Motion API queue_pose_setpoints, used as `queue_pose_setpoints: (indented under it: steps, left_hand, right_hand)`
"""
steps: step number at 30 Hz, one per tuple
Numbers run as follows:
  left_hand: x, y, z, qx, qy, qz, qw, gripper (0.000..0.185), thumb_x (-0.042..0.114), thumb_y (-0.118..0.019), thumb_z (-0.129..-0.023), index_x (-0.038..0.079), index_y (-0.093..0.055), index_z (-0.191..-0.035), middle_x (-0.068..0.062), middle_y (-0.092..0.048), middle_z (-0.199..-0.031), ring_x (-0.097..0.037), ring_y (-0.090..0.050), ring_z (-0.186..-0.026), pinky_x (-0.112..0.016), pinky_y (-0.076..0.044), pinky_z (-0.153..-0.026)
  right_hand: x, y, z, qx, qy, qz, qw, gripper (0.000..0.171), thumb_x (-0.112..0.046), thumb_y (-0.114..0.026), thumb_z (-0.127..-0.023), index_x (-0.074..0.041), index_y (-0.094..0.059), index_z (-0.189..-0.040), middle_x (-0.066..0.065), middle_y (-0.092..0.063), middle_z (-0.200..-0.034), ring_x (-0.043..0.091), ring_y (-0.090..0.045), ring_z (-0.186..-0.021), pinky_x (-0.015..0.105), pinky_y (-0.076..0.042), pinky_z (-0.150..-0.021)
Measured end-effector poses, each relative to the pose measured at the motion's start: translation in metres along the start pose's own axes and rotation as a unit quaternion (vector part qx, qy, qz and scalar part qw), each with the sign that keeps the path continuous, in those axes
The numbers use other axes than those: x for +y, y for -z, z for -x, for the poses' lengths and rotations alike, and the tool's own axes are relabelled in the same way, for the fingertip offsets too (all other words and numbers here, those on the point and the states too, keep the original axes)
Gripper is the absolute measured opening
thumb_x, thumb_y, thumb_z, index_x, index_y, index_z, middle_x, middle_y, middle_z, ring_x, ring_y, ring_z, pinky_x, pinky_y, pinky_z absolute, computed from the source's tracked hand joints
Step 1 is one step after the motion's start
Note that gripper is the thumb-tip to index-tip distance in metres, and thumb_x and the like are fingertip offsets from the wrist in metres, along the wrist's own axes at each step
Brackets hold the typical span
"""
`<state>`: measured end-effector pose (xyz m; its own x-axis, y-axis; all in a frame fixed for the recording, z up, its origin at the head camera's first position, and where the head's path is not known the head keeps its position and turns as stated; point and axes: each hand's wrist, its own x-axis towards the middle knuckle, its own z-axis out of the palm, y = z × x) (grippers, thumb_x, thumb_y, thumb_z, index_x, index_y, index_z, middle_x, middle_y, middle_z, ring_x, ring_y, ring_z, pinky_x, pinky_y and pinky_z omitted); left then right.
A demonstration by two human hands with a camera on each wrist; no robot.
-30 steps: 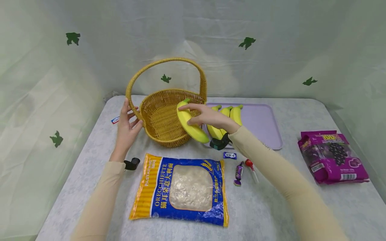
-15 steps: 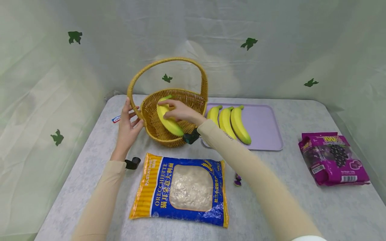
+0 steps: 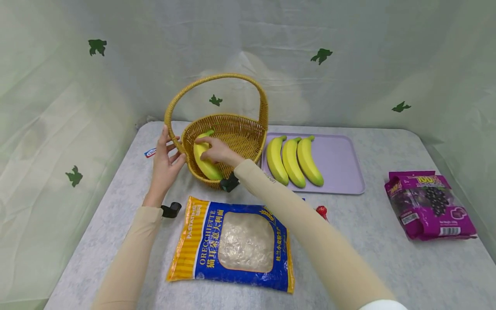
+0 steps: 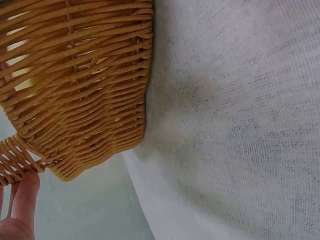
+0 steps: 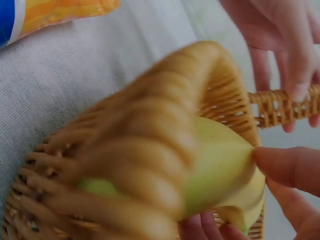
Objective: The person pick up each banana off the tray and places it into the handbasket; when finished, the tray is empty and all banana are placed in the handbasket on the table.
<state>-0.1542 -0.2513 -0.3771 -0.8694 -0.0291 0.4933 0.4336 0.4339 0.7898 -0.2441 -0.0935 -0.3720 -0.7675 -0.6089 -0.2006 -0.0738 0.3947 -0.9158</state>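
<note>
Blue and yellow plastic lies nearest to me: the pasta bag [image 3: 232, 243] flat on the grey cloth [image 3: 368, 228]. My right sleeve crosses its far right corner and hides most of the small sweets there; only a red lollipop head [image 3: 321, 210] peeks out. Well off to the right sits a purple grape-sweet pouch [image 3: 429, 206].

Further in, my left hand [image 3: 164, 161] touches the wicker basket [image 3: 240, 129] where the handle meets the rim, fingers fairly straight and spread against the weave; I cannot tell if the thumb hooks behind. The left wrist view shows only the basket wall and one fingertip [image 4: 25, 200], the rest cut off.

My right hand [image 3: 219, 150] reaches into the basket and grips a banana [image 3: 205, 161], thumb and fingers curled round it. The banana lies inside against the left near wall, its lower end hidden by the rim. In the right wrist view the rim is a blur across it.

Beyond, three bananas [image 3: 293, 160] lie side by side on a lilac tray [image 3: 345, 163], just right of the basket.
</note>
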Motion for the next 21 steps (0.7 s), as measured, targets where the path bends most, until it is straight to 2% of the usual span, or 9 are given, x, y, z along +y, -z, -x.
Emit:
queue_pose_setpoints:
  steps: [4, 6, 9, 11, 13, 16, 20, 21]
  left_hand:
    - [0.0, 0.0, 0.0, 0.002, -0.001, 0.004, 1.0, 0.082, -0.016, -0.05, -0.089, 0.018, -0.011, -0.153, -0.034, -0.032, -0.132, -0.048, -0.043, -0.119, -0.043, -0.042, -0.099]
    - [0.0, 0.0, 0.0, 0.004, -0.003, 0.005, 1.0, 0.082, -0.016, -0.051, -0.089, 0.018, -0.012, -0.153, -0.034, -0.033, -0.132, -0.049, -0.043, -0.119, -0.042, -0.043, -0.099]
    - [-0.003, 0.0, 0.0, 0.005, -0.003, 0.006, 1.0, 0.082, -0.015, -0.053, -0.09, 0.018, -0.013, -0.153, -0.035, -0.033, -0.133, -0.05, -0.042, -0.118, -0.043, -0.043, -0.098]
    - [-0.011, 0.001, -0.001, 0.006, 0.0, 0.007, 1.0, 0.081, -0.012, -0.054, -0.09, 0.018, -0.013, -0.153, -0.034, -0.033, -0.133, -0.05, -0.042, -0.119, -0.044, -0.043, -0.098]
    - [-0.02, 0.002, -0.002, 0.007, 0.005, 0.004, 1.0, 0.08, -0.008, -0.056, -0.091, 0.02, -0.014, -0.153, -0.03, -0.034, -0.135, -0.047, -0.043, -0.12, -0.042, -0.043, -0.099]
    - [-0.032, 0.003, -0.004, 0.01, -0.002, 0.0, 0.9999, 0.079, -0.005, -0.058, -0.092, 0.021, -0.015, -0.153, -0.024, -0.037, -0.139, -0.043, -0.044, -0.121, -0.039, -0.044, -0.098]
    - [-0.034, 0.004, -0.007, 0.011, -0.021, -0.004, 0.9997, 0.078, -0.001, -0.058, -0.093, 0.023, -0.016, -0.153, -0.016, -0.041, -0.141, -0.041, -0.045, -0.121, -0.033, -0.046, -0.095]
    - [-0.03, 0.004, -0.007, 0.01, -0.026, -0.003, 0.9996, 0.077, -0.002, -0.058, -0.093, 0.023, -0.016, -0.153, -0.018, -0.041, -0.141, -0.043, -0.045, -0.12, -0.033, -0.046, -0.095]
  right_hand:
    - [0.002, -0.009, -0.006, 0.007, -0.016, 0.04, 0.999, 0.058, 0.004, -0.059, -0.086, -0.016, -0.051, -0.14, 0.013, -0.047, -0.133, 0.011, -0.037, -0.056, 0.025, -0.037, -0.053]
    - [0.003, -0.012, -0.009, 0.015, -0.028, 0.076, 0.997, 0.059, 0.003, -0.061, -0.084, -0.018, -0.054, -0.138, 0.013, -0.047, -0.131, 0.012, -0.038, -0.058, 0.022, -0.034, -0.05]
    - [0.005, -0.016, -0.009, 0.024, -0.038, 0.113, 0.993, 0.057, 0.002, -0.062, -0.084, -0.019, -0.056, -0.137, 0.014, -0.045, -0.136, 0.016, -0.043, -0.075, 0.019, -0.033, -0.051]
    - [0.007, -0.018, -0.009, 0.028, -0.038, 0.13, 0.99, 0.057, 0.002, -0.063, -0.084, -0.019, -0.056, -0.137, 0.016, -0.041, -0.14, 0.02, -0.044, -0.09, 0.019, -0.034, -0.054]
    - [0.009, -0.019, -0.008, 0.027, -0.034, 0.137, 0.99, 0.057, 0.003, -0.063, -0.085, -0.018, -0.054, -0.138, 0.017, -0.037, -0.145, 0.022, -0.041, -0.104, 0.02, -0.035, -0.06]
    - [0.011, -0.02, -0.007, 0.025, -0.025, 0.135, 0.99, 0.059, 0.004, -0.063, -0.084, -0.016, -0.053, -0.139, 0.018, -0.033, -0.148, 0.024, -0.038, -0.114, 0.022, -0.034, -0.067]
    - [0.013, -0.017, -0.007, 0.018, -0.01, 0.126, 0.992, 0.06, 0.005, -0.064, -0.085, -0.013, -0.051, -0.14, 0.018, -0.038, -0.145, 0.022, -0.043, -0.107, 0.022, -0.036, -0.067]
    - [0.014, -0.016, -0.007, 0.015, -0.008, 0.122, 0.992, 0.06, 0.005, -0.064, -0.085, -0.012, -0.049, -0.141, 0.018, -0.04, -0.144, 0.022, -0.045, -0.102, 0.022, -0.036, -0.065]
